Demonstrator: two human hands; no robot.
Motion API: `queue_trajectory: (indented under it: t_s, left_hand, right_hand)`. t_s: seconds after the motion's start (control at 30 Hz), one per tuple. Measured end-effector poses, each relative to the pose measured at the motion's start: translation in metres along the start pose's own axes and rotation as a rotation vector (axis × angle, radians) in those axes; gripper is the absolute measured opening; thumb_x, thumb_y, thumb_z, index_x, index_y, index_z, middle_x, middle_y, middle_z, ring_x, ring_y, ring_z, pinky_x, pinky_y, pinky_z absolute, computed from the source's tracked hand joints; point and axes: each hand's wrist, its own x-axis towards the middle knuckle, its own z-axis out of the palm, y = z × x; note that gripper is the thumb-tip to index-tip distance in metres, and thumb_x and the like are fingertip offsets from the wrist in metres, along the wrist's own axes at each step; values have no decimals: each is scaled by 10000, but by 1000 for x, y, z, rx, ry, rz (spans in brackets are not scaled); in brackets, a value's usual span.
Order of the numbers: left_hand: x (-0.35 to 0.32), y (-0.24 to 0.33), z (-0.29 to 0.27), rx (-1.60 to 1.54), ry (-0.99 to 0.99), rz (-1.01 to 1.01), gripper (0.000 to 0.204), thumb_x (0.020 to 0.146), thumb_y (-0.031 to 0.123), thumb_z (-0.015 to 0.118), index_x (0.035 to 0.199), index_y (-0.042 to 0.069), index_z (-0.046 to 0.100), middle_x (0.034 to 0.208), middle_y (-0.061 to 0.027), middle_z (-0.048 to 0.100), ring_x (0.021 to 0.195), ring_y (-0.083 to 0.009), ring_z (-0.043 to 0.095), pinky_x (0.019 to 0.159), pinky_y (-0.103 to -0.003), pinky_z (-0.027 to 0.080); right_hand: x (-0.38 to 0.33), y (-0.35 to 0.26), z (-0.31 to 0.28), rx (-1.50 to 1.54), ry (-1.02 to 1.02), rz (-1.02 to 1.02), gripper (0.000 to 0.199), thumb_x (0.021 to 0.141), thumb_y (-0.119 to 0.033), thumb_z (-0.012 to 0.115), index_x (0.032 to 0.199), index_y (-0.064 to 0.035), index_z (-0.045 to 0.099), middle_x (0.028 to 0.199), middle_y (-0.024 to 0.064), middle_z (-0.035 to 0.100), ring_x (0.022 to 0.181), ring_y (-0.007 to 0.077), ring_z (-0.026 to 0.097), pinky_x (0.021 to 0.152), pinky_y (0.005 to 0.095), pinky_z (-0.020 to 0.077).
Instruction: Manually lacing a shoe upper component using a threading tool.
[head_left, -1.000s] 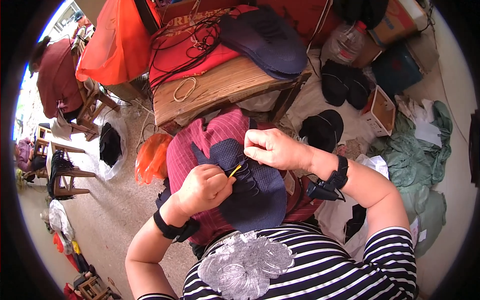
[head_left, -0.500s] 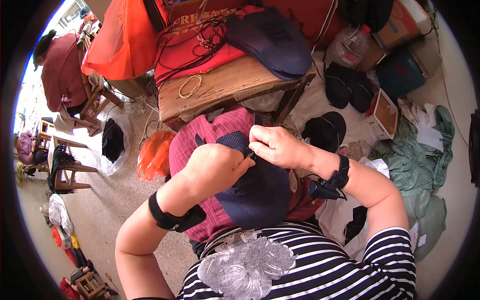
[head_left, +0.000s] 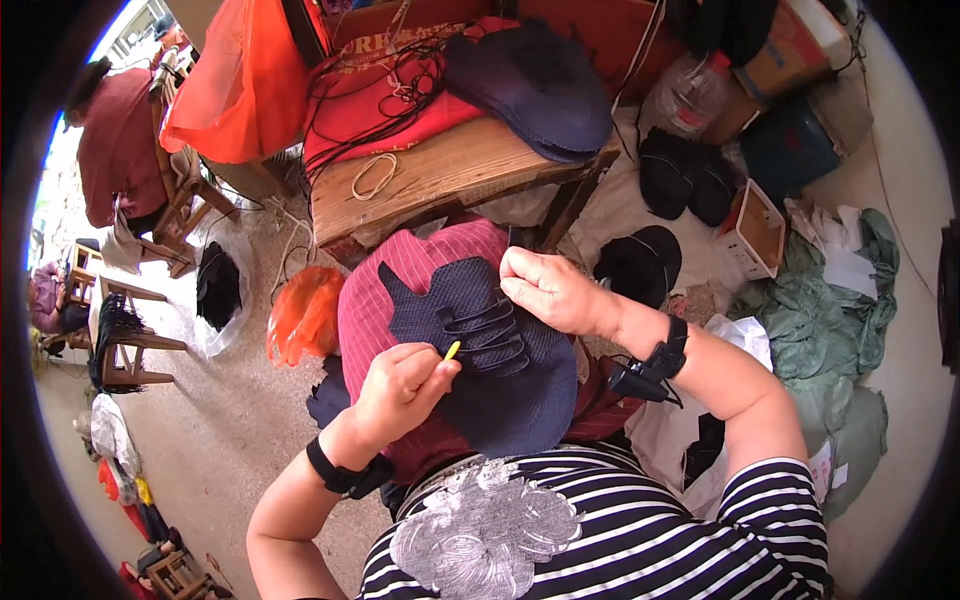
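A dark navy mesh shoe upper lies across my lap over maroon striped cloth. Several black laces run in loops across its middle. My left hand is closed in a pinch at the upper's left edge. A small thing with a yellow end sticks out from between its thumb and forefinger; its other end is hidden. My right hand grips the far right edge of the upper, thumb against bent fingers.
Ahead stands a wooden bench bearing stacked navy shoe uppers, a red bag and tangled black cords. Black shoe pieces, a white basket and green cloth lie right. An orange bag sits left.
My left hand has moved from the middle of the upper toward me and left, uncovering the looped laces. My right hand stays at the upper's far edge.
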Motion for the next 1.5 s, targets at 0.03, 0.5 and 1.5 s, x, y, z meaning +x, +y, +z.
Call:
queue_trajectory:
  t_s: [0.03, 0.5, 1.5]
  left_hand:
    - [-2, 0, 4, 2, 4, 6, 301, 1018, 79, 562, 724, 16, 559, 657, -97, 563, 583, -216, 579, 548, -349, 456]
    - [3, -16, 17, -125, 659, -380, 89, 1022, 101, 592, 981, 22, 587, 759, -9, 517, 670, -95, 487, 601, -264, 416]
    - [-1, 8, 38, -176, 384, -398, 372, 813, 105, 853, 1043, 51, 566, 831, 37, 498, 694, -51, 432, 600, -222, 413]
  right_hand:
    - [-2, -1, -1, -6, 2, -4, 143, 997, -159, 551, 955, -26, 520, 829, 117, 585, 776, 240, 595, 735, 374, 492]
    - [-40, -2, 4, 329, 102, 152, 182, 946, -85, 661, 1110, -61, 585, 935, -32, 577, 834, 65, 551, 761, 247, 490]
    - [-18, -42, 19, -315, 192, -101, 157, 816, -84, 767, 891, -48, 634, 765, 58, 555, 620, 211, 541, 598, 345, 471]
